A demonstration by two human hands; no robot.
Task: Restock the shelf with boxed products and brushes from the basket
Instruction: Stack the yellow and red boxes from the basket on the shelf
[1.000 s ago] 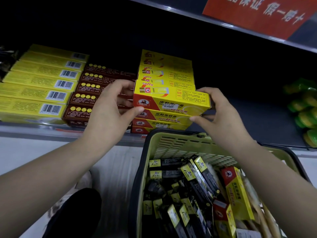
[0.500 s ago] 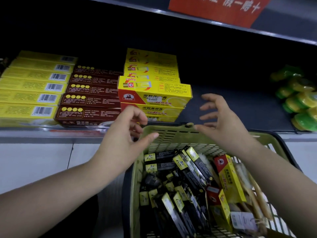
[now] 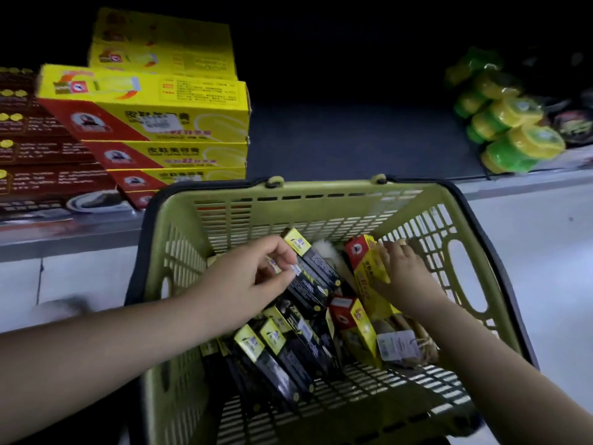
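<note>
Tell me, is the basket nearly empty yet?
Not yet. On the shelf, yellow boxes already sit stacked. The right hand grips another yellow box in the basket; the left hand hovers at the black boxes. Many black boxes, one more red-and-yellow box and the brushes wait inside.

1. The basket (image 3: 321, 189) stands in front of the shelf (image 3: 337, 139), with its far rim just beside the shelf edge.
2. Shelf, left part: a front stack of boxes (image 3: 167, 123), with a rear stack (image 3: 163, 43) behind it and flat boxes (image 3: 41, 162) stacked directly to its left.
3. Shelf, right part: round tins (image 3: 513, 123), well apart from the stacks, with bare shelf between.
4. Basket, left and centre: slim boxes (image 3: 279, 358) lie packed side by side.
5. Basket, right of these: a leaning box (image 3: 365, 264) toward the far wall and a near box (image 3: 356, 322) before it. Brushes (image 3: 423, 342) lie along the right side.
6. The left grip (image 3: 244, 284) sits over the slim boxes. The right grip (image 3: 404, 274) holds the leaning box from its right.
</note>
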